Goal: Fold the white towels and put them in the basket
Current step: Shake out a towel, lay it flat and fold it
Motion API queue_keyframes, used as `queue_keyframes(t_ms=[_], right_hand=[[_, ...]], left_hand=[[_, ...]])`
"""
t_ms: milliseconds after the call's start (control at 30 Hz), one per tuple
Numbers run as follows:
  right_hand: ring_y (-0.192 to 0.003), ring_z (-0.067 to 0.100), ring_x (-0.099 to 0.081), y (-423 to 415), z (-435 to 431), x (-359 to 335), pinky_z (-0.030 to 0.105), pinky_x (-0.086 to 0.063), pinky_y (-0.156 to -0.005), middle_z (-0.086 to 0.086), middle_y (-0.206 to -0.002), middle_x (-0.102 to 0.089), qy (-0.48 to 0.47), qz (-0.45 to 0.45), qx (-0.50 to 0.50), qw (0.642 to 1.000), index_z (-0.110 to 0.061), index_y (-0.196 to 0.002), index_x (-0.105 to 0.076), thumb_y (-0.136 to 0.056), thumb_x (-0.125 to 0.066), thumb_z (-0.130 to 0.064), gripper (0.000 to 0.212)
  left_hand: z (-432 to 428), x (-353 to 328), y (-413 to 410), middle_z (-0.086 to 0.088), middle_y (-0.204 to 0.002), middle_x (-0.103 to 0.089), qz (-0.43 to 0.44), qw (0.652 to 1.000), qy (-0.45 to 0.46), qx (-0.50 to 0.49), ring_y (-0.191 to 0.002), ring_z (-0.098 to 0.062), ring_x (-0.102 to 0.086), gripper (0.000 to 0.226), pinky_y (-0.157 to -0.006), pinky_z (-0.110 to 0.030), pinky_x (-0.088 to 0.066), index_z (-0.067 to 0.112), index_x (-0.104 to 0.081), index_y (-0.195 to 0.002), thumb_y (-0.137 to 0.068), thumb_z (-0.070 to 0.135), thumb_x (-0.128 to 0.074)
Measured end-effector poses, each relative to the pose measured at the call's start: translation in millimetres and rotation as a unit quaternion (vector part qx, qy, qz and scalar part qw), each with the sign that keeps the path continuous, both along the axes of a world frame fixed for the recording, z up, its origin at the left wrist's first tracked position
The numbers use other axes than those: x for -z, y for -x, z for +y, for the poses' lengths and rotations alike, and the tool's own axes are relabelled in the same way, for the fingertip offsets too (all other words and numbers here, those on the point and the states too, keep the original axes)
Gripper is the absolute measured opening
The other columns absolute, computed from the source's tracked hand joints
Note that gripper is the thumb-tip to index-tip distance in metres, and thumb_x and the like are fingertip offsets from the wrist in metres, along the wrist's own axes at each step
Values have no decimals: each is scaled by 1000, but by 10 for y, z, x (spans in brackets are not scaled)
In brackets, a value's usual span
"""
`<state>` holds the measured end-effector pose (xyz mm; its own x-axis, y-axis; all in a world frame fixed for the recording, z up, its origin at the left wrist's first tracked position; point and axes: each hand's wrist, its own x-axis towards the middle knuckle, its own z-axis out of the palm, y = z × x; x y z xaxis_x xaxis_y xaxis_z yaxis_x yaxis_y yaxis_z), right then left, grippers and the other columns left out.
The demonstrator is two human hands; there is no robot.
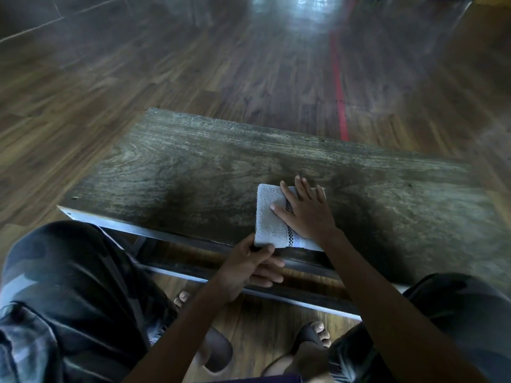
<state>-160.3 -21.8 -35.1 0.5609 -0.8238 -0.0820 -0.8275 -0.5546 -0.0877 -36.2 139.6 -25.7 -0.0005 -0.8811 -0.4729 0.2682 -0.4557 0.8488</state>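
A white towel [269, 217], folded into a small rectangle with a thin black checked stripe, lies near the front edge of a worn wooden table [193, 167]. My right hand [305, 210] rests flat on its right half, fingers spread, pressing it down. My left hand [250, 265] pinches the towel's near left corner at the table's edge, thumb on top and fingers curled below. No basket is in view.
The table has a metal frame along its front. My knees in dark patterned shorts flank the view, my feet in sandals below. Wooden floor with a red line [341, 106] stretches beyond the table.
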Motion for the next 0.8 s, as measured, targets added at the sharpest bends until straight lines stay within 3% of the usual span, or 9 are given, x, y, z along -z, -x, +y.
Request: queue_keyframes(t_ms=[200,433,533,600,667,733,800], right_hand=[[-147,21,4,0,-14,23,46,2,-118,9,-159,3,15,2,3,1000,-29,-151,-1,-77,3,-78,89],[-146,19,7,31,-58,16,44,4,-118,8,-159,6,-11,-17,7,1000,-23,-151,-2,-84,-12,-77,86],[-146,16,3,78,-50,-92,46,3,-118,6,-159,-1,-95,-150,6,984,-20,-151,-12,-87,-22,-69,82],[-146,14,-8,177,7,-215,49,-7,-118,0,-158,-15,-152,-304,54,939,-23,-149,-23,-92,-34,-60,68],[-140,15,-25,313,126,-330,44,-24,-113,-5,-152,-31,-170,-401,119,892,-29,-143,-35,-95,-39,-53,54],[-120,15,-45,471,295,-381,31,-41,-91,-1,-137,-46,-147,-437,169,871,-25,-133,-46,-97,-42,-43,40],[-104,17,-52,627,483,-335,25,-42,-72,2,-120,-51,-124,-445,200,864,-24,-118,-52,-97,-45,-38,27]], left_hand=[[36,100,41,-12,-84,-73,-47,997,37,-48,-69,-28,-72,17,-51,-28,-55,15,-58,-106,-91,22,-61],[22,122,-60,-6,-88,-73,-104,993,42,-25,-75,-26,-73,20,-55,-28,-54,13,-55,-108,-92,23,-60],[21,33,-96,-4,-86,-72,-165,985,27,-28,-68,-23,-72,18,-57,-32,-54,17,-53,-103,-91,27,-61],[22,-22,-156,0,-87,-70,-249,964,40,-80,-65,-18,-71,20,-55,-28,-53,21,-51,-103,-90,32,-62],[21,-70,-199,5,-96,-62,-360,916,107,-141,-78,-11,-66,22,-62,-19,-50,26,-50,-106,-89,33,-62],[-10,-142,-167,7,-108,-50,-415,881,169,-150,-92,-7,-57,29,-67,-15,-48,25,-49,-116,-90,33,-60],[-108,-222,-73,5,-117,-45,-455,856,218,-112,-101,-8,-52,35,-74,-22,-52,22,-47,-124,-93,35,-54]])
